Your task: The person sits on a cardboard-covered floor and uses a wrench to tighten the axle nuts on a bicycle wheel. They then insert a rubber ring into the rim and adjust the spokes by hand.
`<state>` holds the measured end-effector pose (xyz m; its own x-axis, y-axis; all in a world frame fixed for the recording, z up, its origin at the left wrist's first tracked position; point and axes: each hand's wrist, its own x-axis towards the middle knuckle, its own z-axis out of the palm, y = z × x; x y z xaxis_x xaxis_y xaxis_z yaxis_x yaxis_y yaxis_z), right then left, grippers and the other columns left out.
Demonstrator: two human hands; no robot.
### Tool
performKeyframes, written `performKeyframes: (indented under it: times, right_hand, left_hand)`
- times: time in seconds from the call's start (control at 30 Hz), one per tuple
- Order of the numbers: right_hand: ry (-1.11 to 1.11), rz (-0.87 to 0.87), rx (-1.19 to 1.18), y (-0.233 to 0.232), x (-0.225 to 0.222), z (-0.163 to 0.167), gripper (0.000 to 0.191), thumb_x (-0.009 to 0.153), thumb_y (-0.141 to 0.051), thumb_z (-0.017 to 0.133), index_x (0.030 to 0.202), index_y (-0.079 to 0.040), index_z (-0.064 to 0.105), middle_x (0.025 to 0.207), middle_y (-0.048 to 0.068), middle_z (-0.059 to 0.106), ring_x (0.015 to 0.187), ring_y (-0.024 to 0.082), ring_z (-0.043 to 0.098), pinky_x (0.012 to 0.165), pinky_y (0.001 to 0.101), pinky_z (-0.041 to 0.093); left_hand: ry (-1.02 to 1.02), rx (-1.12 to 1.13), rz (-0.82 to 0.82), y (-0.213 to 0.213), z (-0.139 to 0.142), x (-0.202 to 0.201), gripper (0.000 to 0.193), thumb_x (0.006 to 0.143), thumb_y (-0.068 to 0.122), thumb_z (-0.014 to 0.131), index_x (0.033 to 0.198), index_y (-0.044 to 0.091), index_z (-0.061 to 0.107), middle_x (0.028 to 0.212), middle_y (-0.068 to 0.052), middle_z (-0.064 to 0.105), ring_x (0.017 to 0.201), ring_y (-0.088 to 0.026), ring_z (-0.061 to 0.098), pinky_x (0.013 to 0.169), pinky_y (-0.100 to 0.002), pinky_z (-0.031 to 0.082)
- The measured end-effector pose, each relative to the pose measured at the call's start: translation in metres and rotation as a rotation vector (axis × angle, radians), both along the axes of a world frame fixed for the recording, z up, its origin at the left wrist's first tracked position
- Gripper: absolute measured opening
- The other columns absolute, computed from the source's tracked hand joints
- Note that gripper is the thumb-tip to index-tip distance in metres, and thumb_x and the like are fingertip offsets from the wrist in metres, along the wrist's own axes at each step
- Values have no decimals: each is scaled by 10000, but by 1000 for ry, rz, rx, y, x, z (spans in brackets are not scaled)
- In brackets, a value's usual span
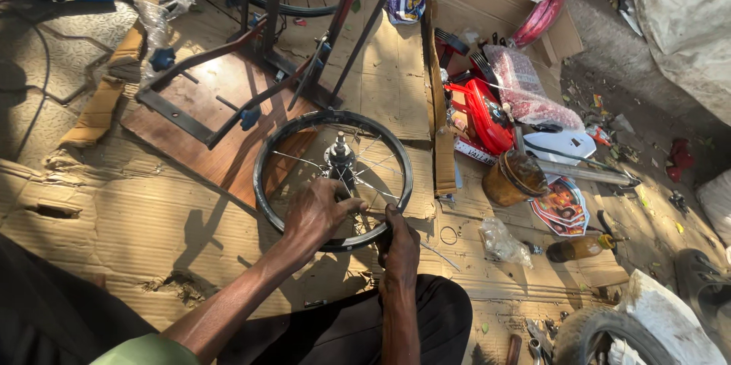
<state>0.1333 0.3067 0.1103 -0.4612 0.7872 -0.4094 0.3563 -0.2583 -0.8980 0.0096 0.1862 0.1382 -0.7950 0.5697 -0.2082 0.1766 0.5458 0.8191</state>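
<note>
Both forearms reach out from the bottom edge, the left hand point(316, 213) spread over the spokes of a small black wheel rim point(333, 178), the right hand point(400, 247) clenched on its near edge, fingertips hidden beneath.

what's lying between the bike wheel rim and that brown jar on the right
In the head view, a folded strip of cardboard stands between the wheel rim and the brown jar, on the cardboard floor sheet.
</note>
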Motion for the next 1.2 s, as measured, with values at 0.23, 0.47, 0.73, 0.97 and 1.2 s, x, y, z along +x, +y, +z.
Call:
performKeyframes:
  times: [0.23,0.47,0.73,0.97,1.2]
  right_hand:
    - [109,26,13,4,0,-3,390,870,-456,682,774,-81,643,585,-46,446,511,88,349,476,298,242]
    - [83,2,18,6,-2,-9,412,858,-438,679,812,-28,689,633,-3,478,561,111,373,521,297,277]
    - [76,-12,28,4,-3,-5,390,830,-438,697,775,-53,665,595,-8,454,527,114,361,492,308,271]
    - [82,33,116,-5,-4,9,431,873,-444,664,727,-40,623,588,13,431,520,120,350,498,318,275]
    - [153,4,44,-5,-6,11,265,885,-331,674,941,-73,697,652,-30,443,543,89,330,497,279,262]
  left_hand:
    - [-82,206,-4,11,-24,8,367,956,360,632,1068,38,768,635,-131,725,575,-224,723,587,-424,594]
    - [101,257,-58,11,-41,7,354,947,299,609,1084,3,746,777,-114,732,671,-242,755,618,-441,614]
    - [-122,126,79,7,-8,9,489,991,464,590,995,5,758,526,-131,649,512,-226,697,544,-432,578]
    - [43,168,91,7,-19,10,424,950,407,625,941,14,785,565,-105,675,508,-202,679,535,-400,565]
    - [-300,299,134,11,-19,16,341,937,314,644,913,1,776,690,-85,733,573,-156,667,543,-332,538]
